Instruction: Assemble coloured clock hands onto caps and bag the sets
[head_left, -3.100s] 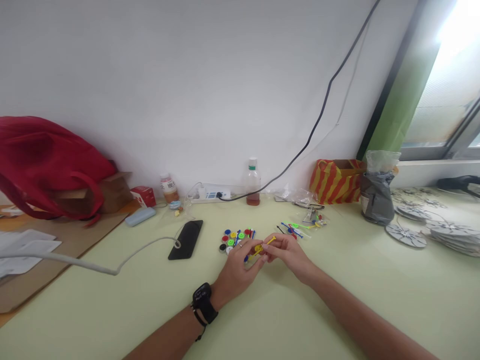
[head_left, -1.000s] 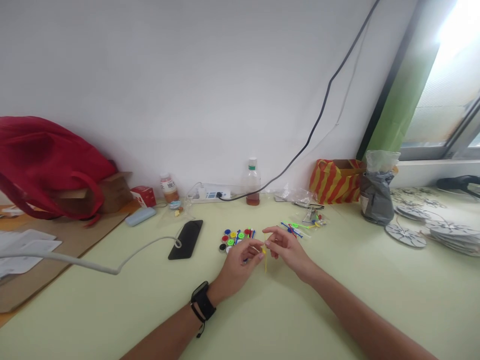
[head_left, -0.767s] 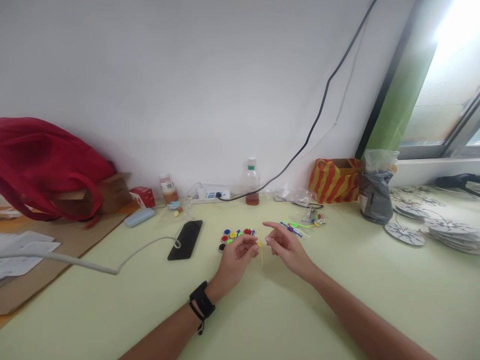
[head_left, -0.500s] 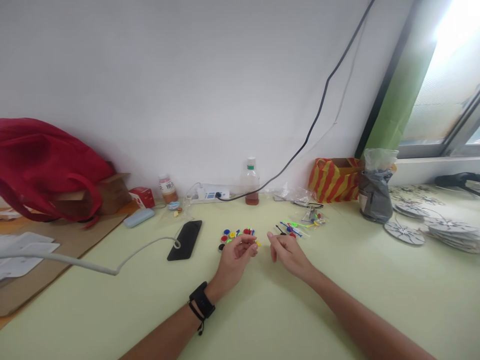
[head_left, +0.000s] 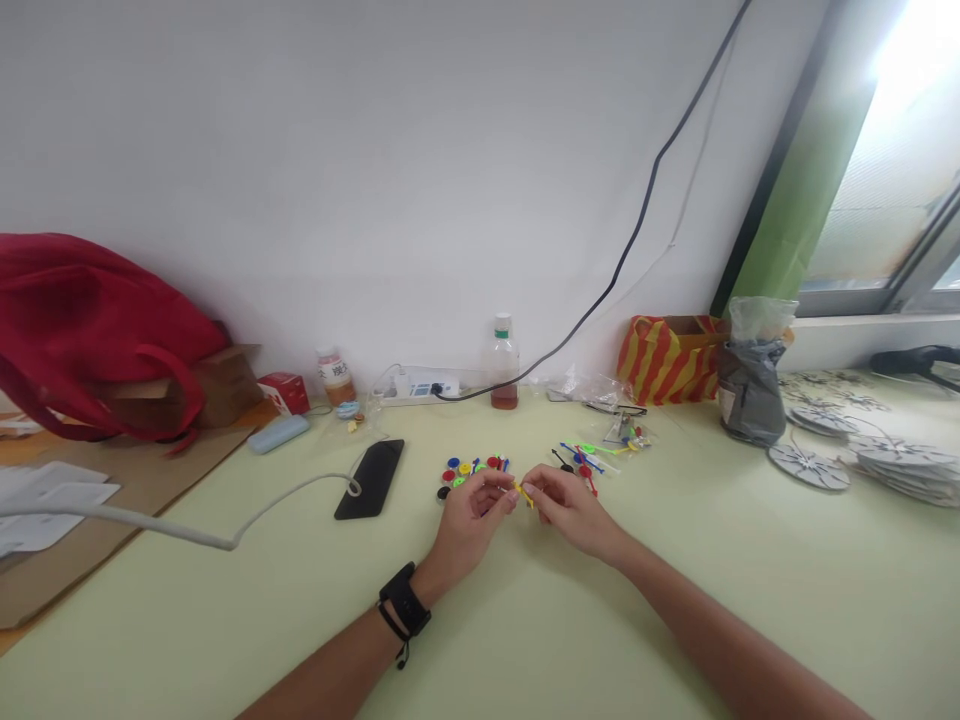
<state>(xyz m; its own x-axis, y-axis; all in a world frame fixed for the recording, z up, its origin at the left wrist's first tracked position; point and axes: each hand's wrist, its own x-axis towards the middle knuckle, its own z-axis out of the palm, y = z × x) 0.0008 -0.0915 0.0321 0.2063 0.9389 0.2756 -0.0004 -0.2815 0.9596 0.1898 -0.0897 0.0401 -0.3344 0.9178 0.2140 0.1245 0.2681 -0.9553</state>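
Close together above the table, my left hand and my right hand both pinch a small yellow plastic arrow. Its ends are partly hidden by my fingertips. Just behind my left hand lie several round plastic bases, among them a blue one, a red one and a black one. Past my right hand is a loose pile of coloured arrows, with a blue arrow and a red arrow showing.
To the left a black phone lies near a pale cable. A bottle and a power strip stand by the wall. Grey discs are at the right, near a striped bag. A red bag sits far left.
My right hand has moved left and closed its fingertips on the yellow arrow, now visible between both hands. My left hand has stayed nearly still.
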